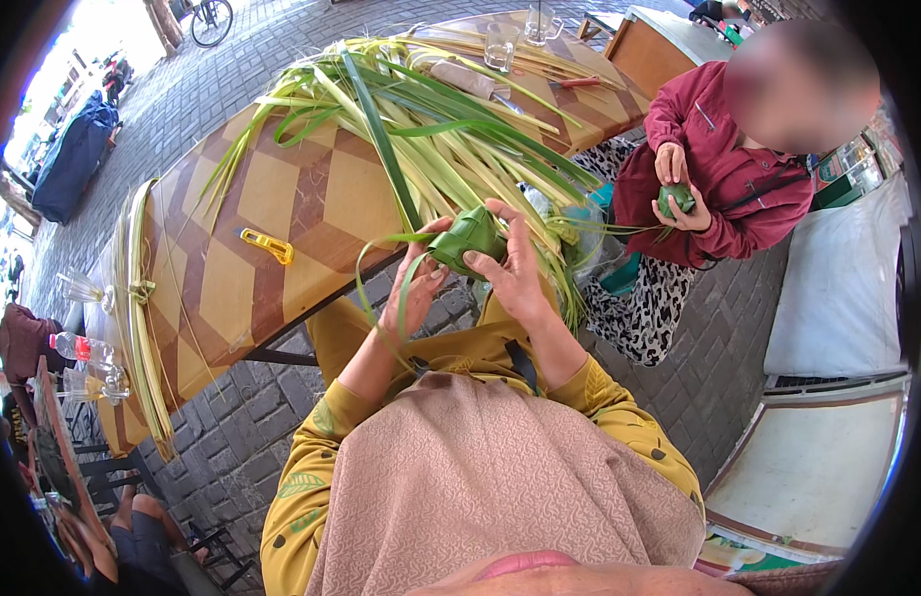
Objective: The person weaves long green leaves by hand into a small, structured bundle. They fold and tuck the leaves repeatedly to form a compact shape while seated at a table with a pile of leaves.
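Note:
Between my two hands, just off the table's near edge, is a woven green palm-leaf pouch [469,240]. The fingers of my left hand [417,279] hold its left side, where loose leaf strips [365,279] trail off and curl down past my wrist. My right hand [514,268] grips the other side, thumb on the near face and index finger raised at the top. Just beyond the pouch lies a large heap of long green and pale yellow palm leaves [430,141], its ends hanging over the table edge on the right.
A yellow box cutter [266,246] lies on the patterned table [334,194]. Tied leaf strips [138,290] rest at its left end near a plastic bottle [80,346]. Glass mugs [500,48] and a red-handled tool [579,82] sit at the far side. To the right, another person [736,179] holds a woven pouch [676,200].

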Demonstrator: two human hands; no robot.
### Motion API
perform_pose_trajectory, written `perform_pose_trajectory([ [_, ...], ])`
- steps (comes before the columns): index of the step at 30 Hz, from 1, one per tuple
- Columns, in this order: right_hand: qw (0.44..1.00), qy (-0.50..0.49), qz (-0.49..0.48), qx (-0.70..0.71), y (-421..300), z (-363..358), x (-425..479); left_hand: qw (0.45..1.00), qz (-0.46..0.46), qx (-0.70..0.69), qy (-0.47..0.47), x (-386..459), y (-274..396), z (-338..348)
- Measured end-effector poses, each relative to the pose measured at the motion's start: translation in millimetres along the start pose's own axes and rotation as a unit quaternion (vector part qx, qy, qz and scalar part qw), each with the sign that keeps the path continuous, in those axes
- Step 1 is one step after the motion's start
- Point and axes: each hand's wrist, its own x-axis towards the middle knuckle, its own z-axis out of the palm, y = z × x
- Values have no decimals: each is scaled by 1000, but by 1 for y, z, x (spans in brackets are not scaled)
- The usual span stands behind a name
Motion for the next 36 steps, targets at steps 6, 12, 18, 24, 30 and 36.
perform_pose_trajectory([
  [6,997,-3,36,-73,7,18,-2,974,168,-23,148,19,-2,2],
  [12,943,-49,-228,-237,-17,23,-13,958,231,-33,168,29,9,-22],
  [18,987,-86,-101,-90,-9,40,-27,942,275,76,179,30,16,-20],
  [24,960,-106,124,229,-23,38,-19,945,253,140,154,22,16,-15],
  [30,974,-91,-94,183,-8,46,-32,959,185,-37,209,29,26,-16],
  [36,971,-120,-91,186,-7,45,-28,927,246,138,245,27,20,-38],
])
